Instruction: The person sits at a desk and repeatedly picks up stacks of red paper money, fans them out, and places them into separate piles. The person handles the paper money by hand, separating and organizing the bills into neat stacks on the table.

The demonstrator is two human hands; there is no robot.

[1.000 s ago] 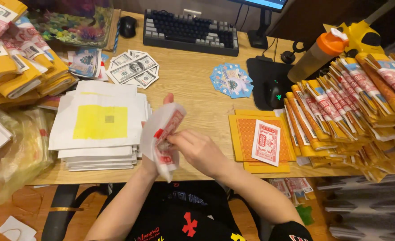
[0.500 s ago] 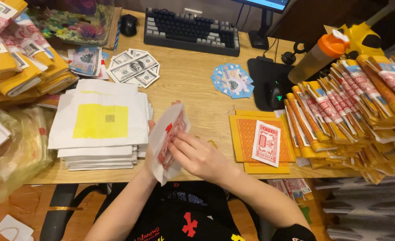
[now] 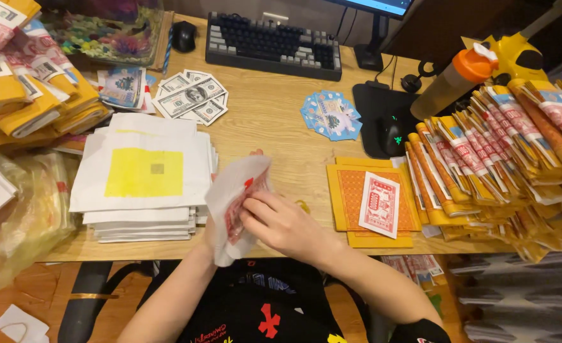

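Observation:
At the desk's near edge both hands work on a white paper sheet with red print, folded around a small red-printed bundle. My left hand is mostly hidden behind the sheet and holds it from below. My right hand pinches the bundle inside the fold. To the left lies a stack of white sheets with a yellow square. To the right sits a yellow and orange paper pile with a red-printed slip on top.
Rows of folded yellow, red and blue paper bundles fill the right side, more bundles the left. Printed banknote-like sheets, a blue round card fan, a keyboard, a mouse and an orange-capped bottle are behind.
The white sheet has been turned and folded further over the red bundle, and my right hand has moved in over it. The hands have stayed at the desk's near edge.

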